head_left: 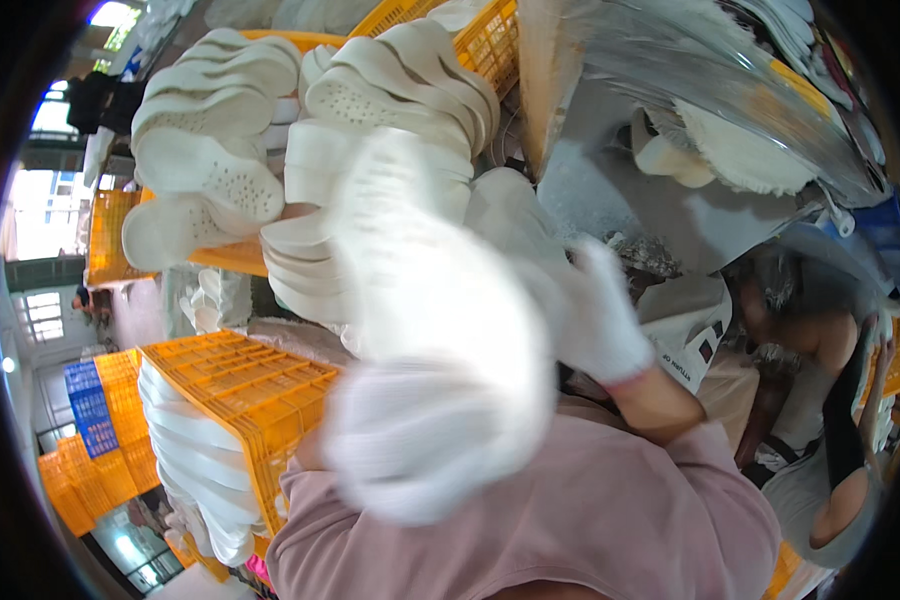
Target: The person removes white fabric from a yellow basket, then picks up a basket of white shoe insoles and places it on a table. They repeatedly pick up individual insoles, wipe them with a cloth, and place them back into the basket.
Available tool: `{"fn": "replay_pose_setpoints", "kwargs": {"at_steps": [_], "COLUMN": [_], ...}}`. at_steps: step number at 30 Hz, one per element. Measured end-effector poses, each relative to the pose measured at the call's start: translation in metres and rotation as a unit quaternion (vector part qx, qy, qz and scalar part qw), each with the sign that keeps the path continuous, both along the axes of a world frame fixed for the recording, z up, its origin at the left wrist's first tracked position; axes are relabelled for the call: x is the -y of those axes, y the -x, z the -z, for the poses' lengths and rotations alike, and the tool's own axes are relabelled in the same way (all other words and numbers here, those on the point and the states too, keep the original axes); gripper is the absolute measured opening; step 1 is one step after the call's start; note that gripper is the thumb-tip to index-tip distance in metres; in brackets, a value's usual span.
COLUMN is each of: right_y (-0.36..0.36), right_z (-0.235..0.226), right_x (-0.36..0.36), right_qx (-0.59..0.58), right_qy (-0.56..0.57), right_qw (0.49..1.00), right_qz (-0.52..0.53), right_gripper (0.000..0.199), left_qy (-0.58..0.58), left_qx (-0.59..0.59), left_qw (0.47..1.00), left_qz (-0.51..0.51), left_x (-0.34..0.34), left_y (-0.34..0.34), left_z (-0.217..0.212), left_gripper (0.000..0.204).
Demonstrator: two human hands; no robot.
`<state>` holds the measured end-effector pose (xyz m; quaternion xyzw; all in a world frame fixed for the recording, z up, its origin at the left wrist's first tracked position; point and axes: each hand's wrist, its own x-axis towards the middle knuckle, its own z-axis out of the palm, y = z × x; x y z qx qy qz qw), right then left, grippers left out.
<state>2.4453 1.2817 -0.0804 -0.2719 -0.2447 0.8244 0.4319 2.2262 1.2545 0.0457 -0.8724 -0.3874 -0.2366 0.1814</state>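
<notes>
A white shoe sole [420,270] with rows of small holes fills the middle of the view, close up and smeared by motion. My left hand [420,440], in a white glove, is closed around its lower end. In another white glove, my right hand [600,320] is just to the right of that sole. Next to its fingers, a second pale sole [510,210] is partly hidden behind the first. Blur and overlap conceal whether the right fingers grip it. Stacks of similar white soles [210,150] stand at the far left, with more soles [400,80] beside them.
An orange crate [240,390] with white soles by it stands at near left; more orange crates [100,430] are beyond. A grey surface [660,220] with scraps and plastic sheeting [710,80] lies at the far right. Another person [820,480] is at the right.
</notes>
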Motion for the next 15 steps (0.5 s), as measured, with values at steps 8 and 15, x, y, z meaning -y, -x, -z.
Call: {"fn": "replay_pose_setpoints", "kwargs": {"at_steps": [8, 15], "right_y": [-0.131, -0.148], "right_z": [0.014, 0.034], "right_x": [0.150, 0.154], "right_qx": [0.354, 0.537], "right_qy": [0.230, 0.018], "right_qw": [0.848, 0.767], "right_qz": [0.319, 0.350], "right_gripper": [0.044, 0.063], "left_qy": [0.396, 0.729], "left_qx": [0.314, 0.634], "left_qw": [0.803, 0.258], "left_qz": [0.317, 0.036], "left_x": [0.001, -0.049], "left_y": [-0.138, -0.252], "left_z": [0.162, 0.236], "left_gripper": [0.052, 0.040]}}
